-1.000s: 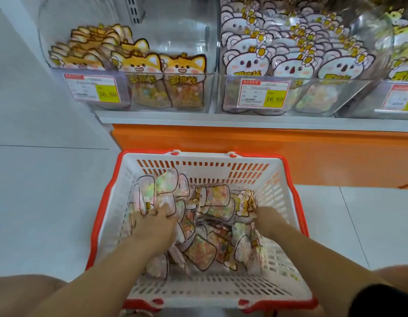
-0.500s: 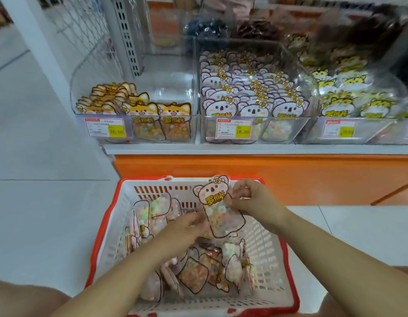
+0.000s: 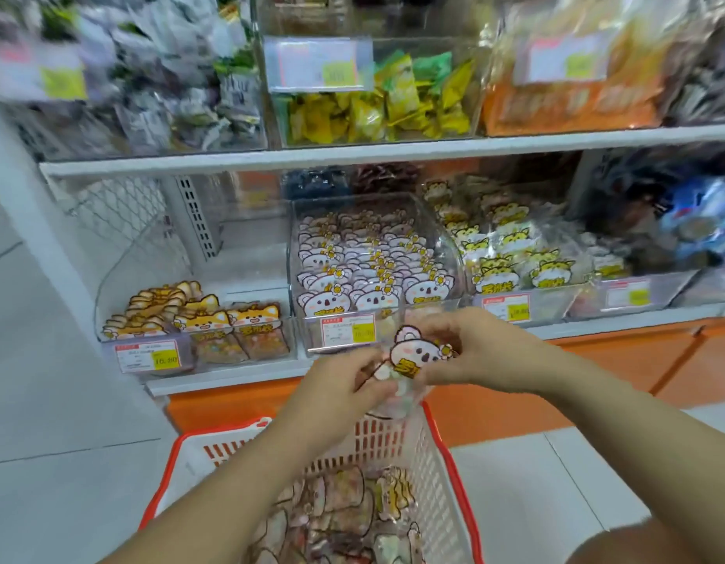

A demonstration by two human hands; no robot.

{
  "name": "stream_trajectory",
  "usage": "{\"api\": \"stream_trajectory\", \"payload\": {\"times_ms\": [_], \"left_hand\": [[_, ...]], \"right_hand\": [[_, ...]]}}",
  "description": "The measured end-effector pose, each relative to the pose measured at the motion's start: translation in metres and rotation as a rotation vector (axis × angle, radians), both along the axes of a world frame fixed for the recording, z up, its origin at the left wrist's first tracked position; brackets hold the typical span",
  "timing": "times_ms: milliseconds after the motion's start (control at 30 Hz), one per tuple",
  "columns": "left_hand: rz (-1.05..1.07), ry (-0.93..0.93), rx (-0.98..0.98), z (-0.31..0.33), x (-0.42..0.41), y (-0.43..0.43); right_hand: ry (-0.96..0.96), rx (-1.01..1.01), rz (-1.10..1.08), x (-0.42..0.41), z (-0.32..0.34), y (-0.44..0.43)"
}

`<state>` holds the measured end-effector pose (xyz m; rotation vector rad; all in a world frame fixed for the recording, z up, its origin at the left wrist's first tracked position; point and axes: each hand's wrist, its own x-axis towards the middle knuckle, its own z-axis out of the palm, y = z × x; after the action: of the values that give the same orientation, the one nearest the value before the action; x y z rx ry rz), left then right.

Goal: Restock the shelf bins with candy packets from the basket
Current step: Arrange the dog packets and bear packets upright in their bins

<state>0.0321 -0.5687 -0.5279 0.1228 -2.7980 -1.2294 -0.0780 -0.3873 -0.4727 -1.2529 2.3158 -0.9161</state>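
You raised the koala candy packet point(image 3: 417, 355) above the basket point(image 3: 177, 455), before the koala bin point(image 3: 443, 238), left hand point(image 3: 344, 386) and right hand point(image 3: 476, 352) pinching it.

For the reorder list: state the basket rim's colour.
The basket rim is red; head view.

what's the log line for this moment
hands: left hand and right hand hold koala packet | where: above basket, before koala bin | placed: not yet
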Motion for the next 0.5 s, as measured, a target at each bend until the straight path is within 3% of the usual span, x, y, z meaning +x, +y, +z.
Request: {"api": "stream_trajectory", "payload": {"times_ms": [67,200,300,500], "left_hand": [[-0.027,0.062,-0.142,0.011,-0.017,0.004],[0.077,0.178,-0.152,0.027,-0.054,0.003],[0.12,0.215,-0.306,0.037,-0.086,-0.003],[0.132,0.081,-0.444,0.042,-0.133,-0.004]], "right_hand": [[0.134,0.059,-0.01,-0.018,0.002,0.006],[0.25,-0.026,-0.22,-0.058,0.027,0.024],[0.36,-0.086,-0.295,-0.083,0.047,0.03],[0.435,0.108,-0.244,-0.116,0.047,0.006]]}}
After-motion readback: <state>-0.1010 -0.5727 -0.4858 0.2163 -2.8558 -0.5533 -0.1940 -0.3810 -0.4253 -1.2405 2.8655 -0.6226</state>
